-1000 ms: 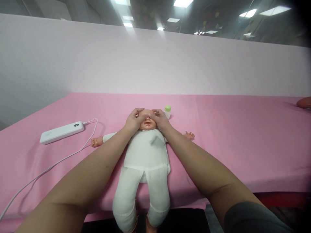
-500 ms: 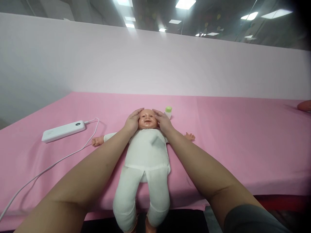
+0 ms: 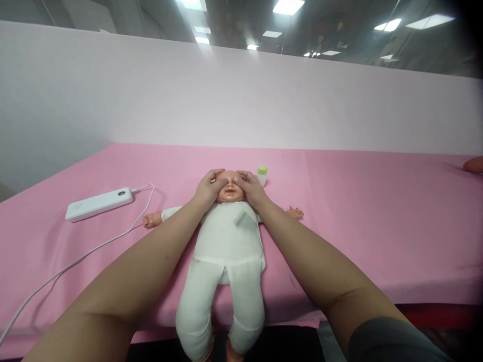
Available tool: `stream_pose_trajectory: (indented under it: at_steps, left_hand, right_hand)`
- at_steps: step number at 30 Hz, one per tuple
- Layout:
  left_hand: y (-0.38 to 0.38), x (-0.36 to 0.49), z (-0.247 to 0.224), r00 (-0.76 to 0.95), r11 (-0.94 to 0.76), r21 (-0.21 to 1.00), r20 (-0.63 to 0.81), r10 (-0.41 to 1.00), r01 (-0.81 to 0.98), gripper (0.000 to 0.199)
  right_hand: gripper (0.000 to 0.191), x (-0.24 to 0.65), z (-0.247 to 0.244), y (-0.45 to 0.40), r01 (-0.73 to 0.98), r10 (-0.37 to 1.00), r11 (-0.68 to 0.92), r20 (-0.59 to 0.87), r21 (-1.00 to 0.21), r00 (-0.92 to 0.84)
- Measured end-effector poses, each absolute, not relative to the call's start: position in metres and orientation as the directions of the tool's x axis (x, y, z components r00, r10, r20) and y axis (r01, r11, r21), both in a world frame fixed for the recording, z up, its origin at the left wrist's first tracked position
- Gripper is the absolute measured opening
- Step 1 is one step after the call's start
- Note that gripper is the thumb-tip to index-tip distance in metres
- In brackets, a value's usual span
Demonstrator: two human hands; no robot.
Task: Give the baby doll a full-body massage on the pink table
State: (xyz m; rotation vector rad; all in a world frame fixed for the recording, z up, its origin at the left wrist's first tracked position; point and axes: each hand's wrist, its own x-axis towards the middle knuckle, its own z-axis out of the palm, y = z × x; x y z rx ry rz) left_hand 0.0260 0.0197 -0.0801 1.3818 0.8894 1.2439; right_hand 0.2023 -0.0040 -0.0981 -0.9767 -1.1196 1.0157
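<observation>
A baby doll (image 3: pixel 229 236) with a cloth body in white lies on its back on a pink-covered table, its legs hanging over the front edge. My left hand (image 3: pixel 210 190) cups the left side of its head, the thumb lying across the eye area. On the opposite side my right hand (image 3: pixel 252 188) cups the head in the same way, its thumb beside the nose. Both hands' fingers wrap around the temples, and their tips reach toward the top of the head. The doll's mouth shows between the hands; its eyes are covered by the thumbs.
Right behind my right hand stands a small bottle with a green cap (image 3: pixel 261 175). A white power bank (image 3: pixel 98 204) with a white cable (image 3: pixel 81 258) lies at the left on the pink cover (image 3: pixel 358 216). An orange-brown object (image 3: pixel 473 165) shows at the right edge.
Both thumbs have moved inward from the sides of the doll's head onto its face, covering the eyes. The palms and the doll stay in place.
</observation>
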Motion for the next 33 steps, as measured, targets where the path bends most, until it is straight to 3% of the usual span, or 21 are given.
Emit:
stream_pose_trajectory:
  at_steps: [10,17,20,23,27,33]
  left_hand:
    - [0.023,0.023,-0.083,0.252,-0.192,0.973,0.220,0.943,-0.133,0.062]
    - [0.020,-0.006,-0.071,0.530,-0.145,0.988,0.091,0.843,0.061,0.126]
    - [0.021,-0.011,-0.070,0.529,-0.174,0.974,0.073,0.845,0.144,0.132]
    - [0.024,-0.008,-0.075,0.452,-0.247,0.945,0.128,0.883,0.215,0.123]
    - [0.027,-0.003,-0.084,0.334,-0.317,0.902,0.214,0.918,0.293,0.113]
    - [0.028,-0.003,-0.086,0.320,-0.296,0.904,0.194,0.927,0.309,0.112]
  right_hand:
    - [0.070,0.205,-0.097,-0.006,0.000,0.965,0.245,0.243,-0.970,0.098]
    - [0.128,0.220,-0.082,-0.022,0.268,0.983,0.175,0.153,-0.947,-0.103]
    - [0.141,0.222,-0.078,-0.025,0.257,0.981,0.158,0.121,-0.953,-0.151]
    - [0.140,0.221,-0.080,-0.023,0.250,0.985,0.158,0.135,-0.955,-0.108]
    - [0.123,0.221,-0.087,-0.016,0.265,0.980,0.194,0.197,-0.945,-0.015]
    - [0.105,0.221,-0.087,-0.016,0.241,0.971,0.235,0.239,-0.942,-0.013]
